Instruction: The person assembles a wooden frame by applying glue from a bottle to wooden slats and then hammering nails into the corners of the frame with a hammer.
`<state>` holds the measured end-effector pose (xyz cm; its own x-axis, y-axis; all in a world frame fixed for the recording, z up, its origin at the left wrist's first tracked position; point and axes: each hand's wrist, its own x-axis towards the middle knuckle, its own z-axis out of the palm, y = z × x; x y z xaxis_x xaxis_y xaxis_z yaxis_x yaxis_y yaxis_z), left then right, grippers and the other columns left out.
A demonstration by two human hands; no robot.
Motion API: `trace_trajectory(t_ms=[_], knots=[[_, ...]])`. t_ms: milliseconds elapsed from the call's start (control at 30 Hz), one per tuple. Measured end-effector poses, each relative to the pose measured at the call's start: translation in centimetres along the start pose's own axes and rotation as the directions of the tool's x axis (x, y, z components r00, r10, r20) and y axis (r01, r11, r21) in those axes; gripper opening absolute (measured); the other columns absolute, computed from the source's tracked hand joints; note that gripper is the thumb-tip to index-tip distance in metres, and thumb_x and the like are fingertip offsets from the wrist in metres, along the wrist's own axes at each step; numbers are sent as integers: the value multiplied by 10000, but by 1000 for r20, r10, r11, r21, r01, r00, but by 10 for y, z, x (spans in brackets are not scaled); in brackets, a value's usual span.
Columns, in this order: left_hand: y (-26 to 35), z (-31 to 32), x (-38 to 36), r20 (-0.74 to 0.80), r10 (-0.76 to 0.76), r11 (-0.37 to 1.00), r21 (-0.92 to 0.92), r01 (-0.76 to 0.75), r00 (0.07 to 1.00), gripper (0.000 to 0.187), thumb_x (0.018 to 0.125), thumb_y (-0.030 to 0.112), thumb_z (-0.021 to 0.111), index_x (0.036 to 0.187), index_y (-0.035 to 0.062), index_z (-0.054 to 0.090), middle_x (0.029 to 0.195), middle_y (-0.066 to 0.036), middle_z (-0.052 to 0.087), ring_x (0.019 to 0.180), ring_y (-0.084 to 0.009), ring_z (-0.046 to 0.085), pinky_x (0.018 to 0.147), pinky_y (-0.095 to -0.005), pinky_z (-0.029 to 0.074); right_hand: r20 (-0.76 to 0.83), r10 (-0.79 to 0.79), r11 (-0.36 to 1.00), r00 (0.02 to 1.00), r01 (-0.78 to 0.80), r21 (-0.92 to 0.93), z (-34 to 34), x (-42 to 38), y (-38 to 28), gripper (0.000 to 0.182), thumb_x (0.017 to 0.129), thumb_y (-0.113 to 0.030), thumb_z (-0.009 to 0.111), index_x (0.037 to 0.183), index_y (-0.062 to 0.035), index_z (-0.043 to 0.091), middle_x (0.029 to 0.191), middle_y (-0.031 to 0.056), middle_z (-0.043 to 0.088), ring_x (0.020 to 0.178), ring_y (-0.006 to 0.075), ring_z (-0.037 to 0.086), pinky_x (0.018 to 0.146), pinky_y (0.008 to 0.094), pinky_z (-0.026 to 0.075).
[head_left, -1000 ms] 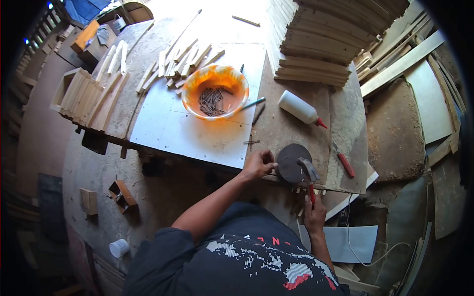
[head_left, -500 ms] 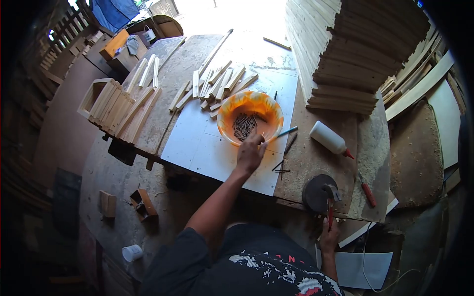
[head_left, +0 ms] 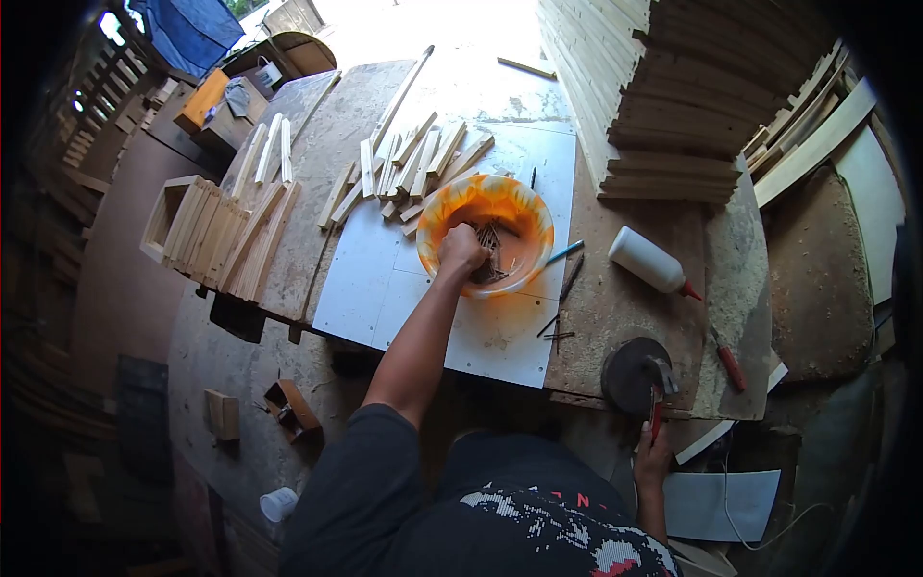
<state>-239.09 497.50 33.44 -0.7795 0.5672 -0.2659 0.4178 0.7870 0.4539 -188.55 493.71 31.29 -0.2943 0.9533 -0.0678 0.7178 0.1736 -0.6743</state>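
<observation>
An orange and white bowl stands on a white board and holds a heap of nails. My left hand is inside the bowl at the nails, its fingers curled and mostly hidden, so any nails in them cannot be made out. Low on the right, my right hand is closed round the red handle of a hammer. The hammer's head lies over a dark round disc at the table's edge.
Wooden strips lie behind the bowl. Joined wooden pieces stand at left. Tall stacked wood rises at back right. A white glue bottle, a pen and a red-handled tool lie right. Below left is a small wooden box.
My left hand has moved from the bowl's near rim down into the nails, and its fingers have curled. My right hand still holds the hammer. The whole view has shifted slightly.
</observation>
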Motion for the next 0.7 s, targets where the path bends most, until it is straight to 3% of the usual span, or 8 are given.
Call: trace_trajectory(t_ms=[33,133,233,333,433,467,567,700], knots=[[3,2,0,-26,-22,1000,-18,22,999,313,700,250,834,893,25,735,1010,-185,710,1026,-305,672,867,-404,528,12,25,1000,1000,-25,-3,-1,0,-1,339,1005,-318,481,896,3,481,645,222,536,622,436,565,561,484,397],[-14,13,25,100,-6,990,-140,21,995,351,668,248,863,896,18,728,946,-159,721,882,-286,704,802,-389,545,37,67,998,997,-67,-8,-3,0,-2,348,1003,-323,482,886,4,481,653,232,538,644,451,566,572,497,395],[-23,11,30,154,7,948,-315,43,988,284,702,220,850,850,15,721,853,-113,715,704,-209,681,679,-333,548,38,60,998,997,-59,-9,-3,1,-1,349,1002,-323,482,879,5,483,659,238,539,652,457,565,574,501,393],[-27,-3,24,134,149,738,-675,-20,980,223,776,196,810,864,18,708,795,-61,691,623,-119,620,598,-258,517,36,35,999,999,-34,-15,-6,2,-4,347,1002,-319,479,879,5,486,670,246,545,662,463,566,578,508,390],[-12,-26,-1,158,252,476,-879,19,955,214,839,185,764,948,15,693,819,-46,687,668,-101,638,604,-220,511,18,-7,1000,1000,7,-14,-7,2,0,346,1003,-319,475,883,5,488,680,252,551,675,468,570,584,515,389],[-2,-39,-20,149,281,399,-917,25,948,241,862,176,742,1027,14,673,868,-43,691,715,-115,656,632,-235,531,10,-21,1000,1000,22,-10,-6,2,3,346,1003,-321,475,885,4,489,683,254,552,679,470,571,586,517,390],[13,-55,-48,140,348,226,-972,62,927,234,871,164,729,1035,7,673,909,-55,696,764,-120,666,655,-245,543,2,-33,999,999,33,7,-7,4,2,343,1002,-325,475,895,1,492,689,255,556,686,473,572,591,521,392],[21,-64,-78,106,409,120,-991,62,906,213,888,154,707,1058,29,676,918,-36,698,772,-121,664,703,-256,553,34,-33,999,999,32,6,-9,5,11,338,1002,-329,477,917,-3,499,704,256,565,696,472,576,597,520,399]])
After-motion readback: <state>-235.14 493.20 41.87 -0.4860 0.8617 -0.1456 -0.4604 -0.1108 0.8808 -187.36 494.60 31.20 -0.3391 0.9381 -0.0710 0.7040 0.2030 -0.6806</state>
